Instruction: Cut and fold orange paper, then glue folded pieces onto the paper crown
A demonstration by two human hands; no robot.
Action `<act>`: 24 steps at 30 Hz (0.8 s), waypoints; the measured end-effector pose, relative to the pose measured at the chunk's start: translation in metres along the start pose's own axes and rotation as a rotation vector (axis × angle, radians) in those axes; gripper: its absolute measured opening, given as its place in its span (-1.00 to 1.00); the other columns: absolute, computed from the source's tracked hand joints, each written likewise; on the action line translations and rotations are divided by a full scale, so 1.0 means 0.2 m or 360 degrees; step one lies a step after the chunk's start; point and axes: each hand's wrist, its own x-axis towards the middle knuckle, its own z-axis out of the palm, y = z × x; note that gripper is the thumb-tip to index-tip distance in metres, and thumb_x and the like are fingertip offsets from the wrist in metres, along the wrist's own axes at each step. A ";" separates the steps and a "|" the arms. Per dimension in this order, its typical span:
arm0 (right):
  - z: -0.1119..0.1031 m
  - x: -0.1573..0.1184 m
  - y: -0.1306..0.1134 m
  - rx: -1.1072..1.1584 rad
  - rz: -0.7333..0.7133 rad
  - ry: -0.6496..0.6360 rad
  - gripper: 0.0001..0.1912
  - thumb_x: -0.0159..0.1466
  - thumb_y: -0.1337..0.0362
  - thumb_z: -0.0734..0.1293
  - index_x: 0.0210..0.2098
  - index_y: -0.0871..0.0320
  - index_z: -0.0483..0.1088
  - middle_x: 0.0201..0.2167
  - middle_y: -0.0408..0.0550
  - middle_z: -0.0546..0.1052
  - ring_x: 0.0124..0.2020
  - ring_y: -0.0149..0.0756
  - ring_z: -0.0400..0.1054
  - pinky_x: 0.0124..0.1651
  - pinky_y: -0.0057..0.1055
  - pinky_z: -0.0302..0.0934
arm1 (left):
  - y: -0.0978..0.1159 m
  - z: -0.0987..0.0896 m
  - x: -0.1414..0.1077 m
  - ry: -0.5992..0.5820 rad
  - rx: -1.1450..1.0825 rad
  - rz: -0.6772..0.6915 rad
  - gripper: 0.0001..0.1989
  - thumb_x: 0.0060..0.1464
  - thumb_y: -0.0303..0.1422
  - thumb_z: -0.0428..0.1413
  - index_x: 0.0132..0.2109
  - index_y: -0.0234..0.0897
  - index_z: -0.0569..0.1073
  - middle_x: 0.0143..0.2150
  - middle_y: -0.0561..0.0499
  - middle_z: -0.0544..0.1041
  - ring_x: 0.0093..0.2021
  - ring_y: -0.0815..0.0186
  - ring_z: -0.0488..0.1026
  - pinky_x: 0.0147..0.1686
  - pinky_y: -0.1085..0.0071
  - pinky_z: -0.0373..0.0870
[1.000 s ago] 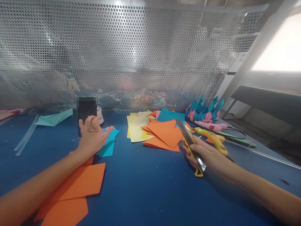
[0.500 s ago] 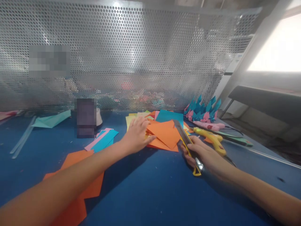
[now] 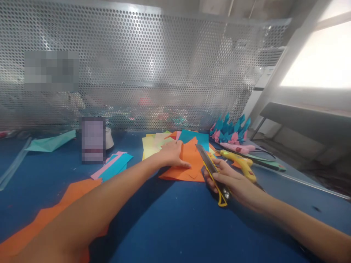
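My left hand (image 3: 172, 155) is at the orange paper (image 3: 192, 166) in the middle of the blue table, thumb lying over the sheets and fingers curled round their left side, partly hidden. The top sheet looks bent up at its far edge. In my right hand (image 3: 226, 179) is a yellow and black utility knife (image 3: 210, 170), its front end pointing away and to the left over the paper's right side. Behind the orange sheets lie yellow paper (image 3: 148, 143) and blue paper (image 3: 196, 137).
Right of the pile lie a yellow glue gun (image 3: 244, 166), a pink glue gun (image 3: 238, 148) and a blue and pink folded-paper piece (image 3: 229, 131). To the left are paper strips (image 3: 116, 164), more orange paper (image 3: 68, 199), a teal folded sheet (image 3: 53, 141) and clear sticks (image 3: 16, 162). A perforated metal panel (image 3: 153, 65) stands behind.
My left hand has moved from spread fingers over the pile to a closed hold on the orange paper, whose sheets have shifted and bent. My right hand keeps the utility knife. The view has turned slightly.
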 end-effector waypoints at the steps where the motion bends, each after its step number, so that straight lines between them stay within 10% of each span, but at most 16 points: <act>1: 0.00 0.00 0.00 -0.0019 0.0005 -0.0001 -0.56 0.20 0.11 0.30 0.00 -0.01 0.08 -0.40 -0.17 0.38 -0.51 -0.40 0.30 -0.45 -0.43 0.22 | 0.00 -0.02 -0.02 0.0003 -0.0039 -0.0037 -0.23 -0.30 0.10 0.18 -0.05 -0.41 0.34 -0.04 -0.32 0.43 -0.03 -0.11 0.37 -0.08 0.09 0.29; 7: 0.01 -0.02 -0.08 -0.0288 -0.0022 0.0114 -0.50 0.23 -0.05 0.22 0.09 -0.04 0.06 -0.52 -0.23 0.34 -0.65 -0.46 0.18 -0.66 -0.53 0.09 | -0.02 -0.18 -0.15 -0.0115 -0.0365 -0.0116 -0.57 -0.15 -0.14 0.15 -0.13 -0.28 0.42 -0.09 -0.10 0.52 -0.11 0.10 0.46 -0.18 0.30 0.38; 13: -0.05 0.00 -0.13 -0.0282 -0.0052 0.0306 -0.57 0.18 0.01 0.29 -0.07 0.05 0.12 -0.43 -0.19 0.36 -0.55 -0.42 0.26 -0.52 -0.45 0.22 | -0.06 -0.24 -0.38 -0.0721 -0.1173 -0.0401 -0.51 -0.22 -0.17 0.22 -0.07 -0.18 0.39 -0.09 -0.02 0.55 -0.14 0.15 0.50 -0.26 0.34 0.42; 24: -0.07 0.16 -0.15 -0.1443 -0.0298 0.0235 -0.50 0.03 0.48 0.17 -0.04 0.06 0.06 -0.31 -0.12 0.33 -0.39 -0.31 0.31 -0.36 -0.38 0.23 | -0.02 -0.31 -0.59 -0.0942 -0.1329 -0.0234 -0.47 -0.22 -0.27 0.25 -0.01 -0.09 0.39 0.05 0.03 0.47 0.03 0.14 0.41 -0.10 0.32 0.40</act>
